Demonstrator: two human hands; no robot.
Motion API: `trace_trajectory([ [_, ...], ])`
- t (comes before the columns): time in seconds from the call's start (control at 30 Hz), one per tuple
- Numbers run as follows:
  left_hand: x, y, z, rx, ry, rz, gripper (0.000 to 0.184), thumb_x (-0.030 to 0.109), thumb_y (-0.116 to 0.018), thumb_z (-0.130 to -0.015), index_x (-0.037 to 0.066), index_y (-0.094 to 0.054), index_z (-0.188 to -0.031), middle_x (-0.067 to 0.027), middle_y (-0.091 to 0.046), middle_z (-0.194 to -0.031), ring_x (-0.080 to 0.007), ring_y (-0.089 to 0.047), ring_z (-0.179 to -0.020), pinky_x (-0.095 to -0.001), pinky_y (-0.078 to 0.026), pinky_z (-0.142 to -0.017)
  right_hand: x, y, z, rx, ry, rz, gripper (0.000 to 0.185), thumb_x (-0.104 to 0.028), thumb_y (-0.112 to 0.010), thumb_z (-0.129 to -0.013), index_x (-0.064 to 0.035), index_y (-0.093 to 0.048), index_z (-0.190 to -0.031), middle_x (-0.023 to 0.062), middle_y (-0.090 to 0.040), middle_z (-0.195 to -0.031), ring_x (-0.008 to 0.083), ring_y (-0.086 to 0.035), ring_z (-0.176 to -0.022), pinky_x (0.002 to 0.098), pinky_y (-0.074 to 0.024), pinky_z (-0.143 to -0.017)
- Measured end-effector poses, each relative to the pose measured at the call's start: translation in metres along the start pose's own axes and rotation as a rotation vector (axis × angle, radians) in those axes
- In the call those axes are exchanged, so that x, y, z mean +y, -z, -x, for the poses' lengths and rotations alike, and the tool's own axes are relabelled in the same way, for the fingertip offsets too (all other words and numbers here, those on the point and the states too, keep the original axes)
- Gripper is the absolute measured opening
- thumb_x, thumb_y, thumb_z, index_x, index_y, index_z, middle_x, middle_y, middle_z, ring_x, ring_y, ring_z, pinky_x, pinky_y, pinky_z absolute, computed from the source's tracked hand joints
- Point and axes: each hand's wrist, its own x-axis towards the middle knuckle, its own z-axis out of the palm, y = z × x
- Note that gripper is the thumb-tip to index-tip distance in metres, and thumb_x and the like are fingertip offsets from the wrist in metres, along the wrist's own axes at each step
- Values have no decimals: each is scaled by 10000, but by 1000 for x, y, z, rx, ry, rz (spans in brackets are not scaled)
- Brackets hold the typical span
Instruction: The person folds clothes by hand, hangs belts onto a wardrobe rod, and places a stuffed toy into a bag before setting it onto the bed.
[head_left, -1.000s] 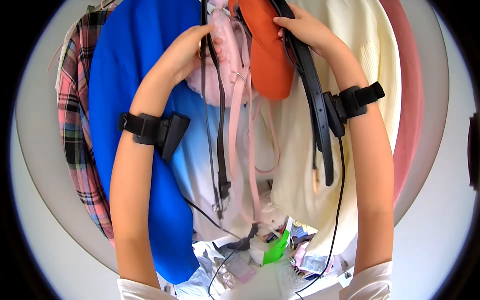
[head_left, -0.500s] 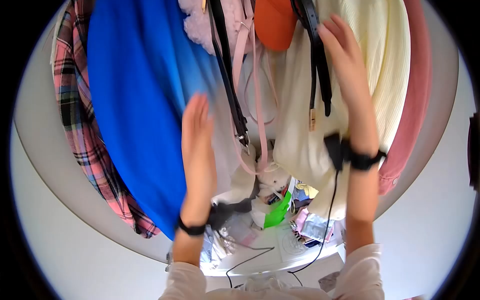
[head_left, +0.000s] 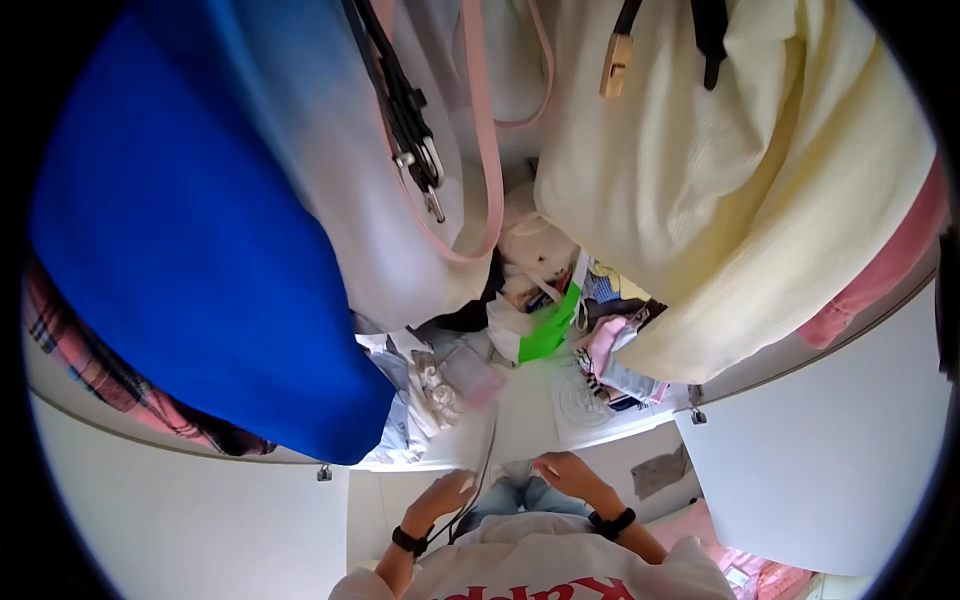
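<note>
My left hand [head_left: 447, 493] is low in front of my body, its fingers loosely bent and holding nothing I can see. A thin dark cable [head_left: 487, 455] passes beside it. Across from it, my right hand [head_left: 570, 473] is also at waist height, with bent fingers and nothing visible in them. Both hands are apart from the hanging clothes. Above them hang a blue-to-white garment [head_left: 220, 220], a cream ribbed garment [head_left: 690, 190], a pink strap [head_left: 490, 150] and a black belt [head_left: 405, 110] with a metal buckle.
On the white wardrobe floor [head_left: 525, 415] are a white-and-green bag [head_left: 545, 335], folded clothes [head_left: 625, 350], pale bundled fabric [head_left: 430, 395] and a plush toy [head_left: 535, 245]. A plaid shirt [head_left: 120, 375] hangs at left, a pink garment [head_left: 880, 265] at right. White doors [head_left: 820, 450] flank the opening.
Both hands have come down from among the hanging clothes to my waist. The view has tilted downward and closer, so the orange cap and fluffy pink item are out of sight.
</note>
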Motion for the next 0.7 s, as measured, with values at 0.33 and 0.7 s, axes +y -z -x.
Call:
trace_trajectory([
  [0.33,-8,-62,3,-256,141,201,514,159,-431,-845,-10,-215,-1280,-131,-552,-690,-221,-537,-621,-315,-431,-599,86,16,-132,445,-459,-417,362,-384,-503,-823,-27,-565,-807,55,-604,-726,127,-553,-620,234,-433,-547],
  [0.7,-93,-43,61,-467,271,103,274,191,-378,-837,-6,-537,-731,-120,-561,-626,-242,-539,-587,-328,-419,-567,130,-29,-180,270,-344,-330,426,-417,-535,-772,-12,-555,-904,81,-611,-778,167,-579,-695,288,-453,-644],
])
